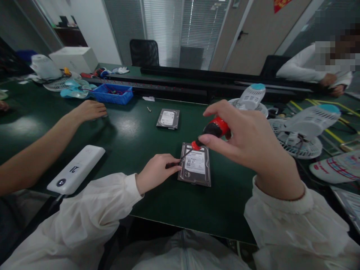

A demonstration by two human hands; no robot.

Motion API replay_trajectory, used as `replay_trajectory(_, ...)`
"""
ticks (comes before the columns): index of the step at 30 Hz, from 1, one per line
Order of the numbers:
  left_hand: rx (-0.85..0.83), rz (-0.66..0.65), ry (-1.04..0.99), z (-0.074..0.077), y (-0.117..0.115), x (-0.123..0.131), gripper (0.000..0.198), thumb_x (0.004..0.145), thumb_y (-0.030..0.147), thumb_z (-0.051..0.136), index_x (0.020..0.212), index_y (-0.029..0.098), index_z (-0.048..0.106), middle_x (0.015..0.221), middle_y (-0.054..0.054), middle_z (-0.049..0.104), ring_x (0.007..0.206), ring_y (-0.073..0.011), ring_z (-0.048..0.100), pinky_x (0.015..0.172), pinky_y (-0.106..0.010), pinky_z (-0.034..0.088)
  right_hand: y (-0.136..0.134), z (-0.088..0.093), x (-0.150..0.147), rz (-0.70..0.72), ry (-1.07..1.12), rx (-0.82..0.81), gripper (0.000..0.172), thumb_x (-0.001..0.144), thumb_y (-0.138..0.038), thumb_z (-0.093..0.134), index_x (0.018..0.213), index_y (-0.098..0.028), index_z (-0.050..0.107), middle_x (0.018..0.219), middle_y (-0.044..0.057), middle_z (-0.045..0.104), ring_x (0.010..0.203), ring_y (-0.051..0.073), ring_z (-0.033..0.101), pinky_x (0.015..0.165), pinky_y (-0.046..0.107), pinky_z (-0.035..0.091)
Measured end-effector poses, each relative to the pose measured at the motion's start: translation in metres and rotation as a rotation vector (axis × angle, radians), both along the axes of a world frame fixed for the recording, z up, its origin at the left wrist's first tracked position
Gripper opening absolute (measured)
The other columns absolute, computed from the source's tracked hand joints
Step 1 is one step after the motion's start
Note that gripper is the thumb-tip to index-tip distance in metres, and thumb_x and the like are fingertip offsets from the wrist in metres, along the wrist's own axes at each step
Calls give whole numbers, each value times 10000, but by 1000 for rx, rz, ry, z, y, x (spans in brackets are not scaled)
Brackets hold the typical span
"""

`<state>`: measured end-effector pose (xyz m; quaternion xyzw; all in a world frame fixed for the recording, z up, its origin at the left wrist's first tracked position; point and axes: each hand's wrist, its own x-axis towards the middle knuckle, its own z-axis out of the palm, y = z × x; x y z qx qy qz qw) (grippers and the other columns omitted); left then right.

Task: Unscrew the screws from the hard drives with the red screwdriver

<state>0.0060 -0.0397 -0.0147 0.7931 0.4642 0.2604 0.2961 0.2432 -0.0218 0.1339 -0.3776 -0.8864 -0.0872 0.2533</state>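
A hard drive [168,119] lies mid-worktop [135,138], with a blue bin [112,93] toward the far left corner. White fans [303,129] crowd the right edge. A white power bank [76,169] sits at the near edge.

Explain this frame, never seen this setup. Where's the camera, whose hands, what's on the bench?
It is one picture from a camera worn on a person's head, looking forward and down. There is no robot. The two white-sleeved arms are the wearer's own.

The right hand grips a red-and-black screwdriver, with its tip at the top-left corner of a hard drive. The drive lies label-up on the dark green table.

The left hand rests at the drive's left edge, fingers by the shaft. I can't tell whether it pinches anything.

Behind lies a second hard drive, and to the left a white power bank. The bare arm on the left belongs to someone else. Further off are a blue bin and white desk fans.
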Motion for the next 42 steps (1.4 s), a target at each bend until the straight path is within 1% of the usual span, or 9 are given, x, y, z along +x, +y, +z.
replay_trajectory(5, -2, -11, 5, 0, 0, 0, 214, 979, 252, 736, 1169, 187, 812, 1021, -49, 790, 854, -186, 703, 754, -312, 527, -3, 1, 2, 72, 24, -97, 490, 907, -390, 540, 1341, -163, 516, 1166, 134, 692, 740, 203, 599, 619, 353, 416)
replay_trajectory(8, -6, -5, 2, -1, 0, 0, 215, 977, 261, 739, 1162, 180, 813, 1010, -53, 788, 848, -189, 703, 751, -313, 525, -4, 1, 2, 46, 10, -111, 407, 930, -369, 562, 1313, -234, 535, 978, 59, 709, 668, 186, 568, 615, 343, 399)
replay_trajectory(12, 7, -12, 2, -1, 0, 0, 189, 976, 257, 737, 1131, 192, 822, 997, -51, 787, 848, -192, 704, 755, -317, 527, -1, 0, 2, -59, -1, -41, 444, 967, -588, 543, 1203, -218, 610, 766, 19, 647, 555, 166, 509, 561, 323, 320)
replay_trajectory(18, -14, -14, -6, -3, 1, -1, 209, 982, 272, 729, 1162, 210, 816, 1019, -50, 790, 853, -188, 713, 745, -303, 532, -1, 0, 1, 62, -6, -51, 403, 933, -358, 550, 1302, -194, 555, 1266, 135, 683, 813, 212, 635, 676, 355, 463)
replay_trajectory(24, 4, -11, -18, -2, 1, -1, 211, 982, 292, 731, 1150, 195, 815, 1013, -57, 791, 859, -199, 716, 749, -317, 532, -2, -2, -3, 19, 9, 10, 395, 974, -519, 581, 1180, -185, 618, 868, 47, 711, 646, 174, 578, 576, 315, 363)
replay_trajectory(30, 7, -19, -10, -2, 0, -1, 211, 986, 287, 728, 1157, 197, 813, 1015, -54, 791, 849, -193, 709, 746, -318, 524, 5, -4, 0, 120, 57, -20, 401, 950, -344, 514, 1288, -136, 572, 1181, 137, 694, 839, 208, 634, 652, 337, 445)
replay_trajectory(33, -5, -18, 0, -2, 1, -1, 216, 983, 281, 732, 1166, 201, 813, 1016, -51, 791, 844, -192, 705, 737, -319, 521, 6, -4, 2, 172, 76, -41, 387, 895, -336, 543, 1242, -170, 581, 983, 60, 692, 702, 175, 572, 630, 326, 425)
replay_trajectory(36, 9, -18, 7, -2, 1, -1, 207, 980, 273, 736, 1154, 194, 816, 1009, -54, 792, 848, -196, 705, 748, -327, 522, 6, -2, 2, 94, 55, -27, 281, 898, -352, 559, 1123, -197, 623, 769, -3, 621, 610, 147, 498, 605, 303, 370)
replay_trajectory(42, -12, 30, -34, 0, 0, -1, 282, 947, 311, 782, 1193, 175, 799, 1064, -70, 800, 868, -200, 717, 774, -337, 552, 7, -2, 4, 52, 54, -14, 271, 904, -376, 551, 1082, -192, 640, 704, -15, 581, 571, 136, 459, 586, 294, 335)
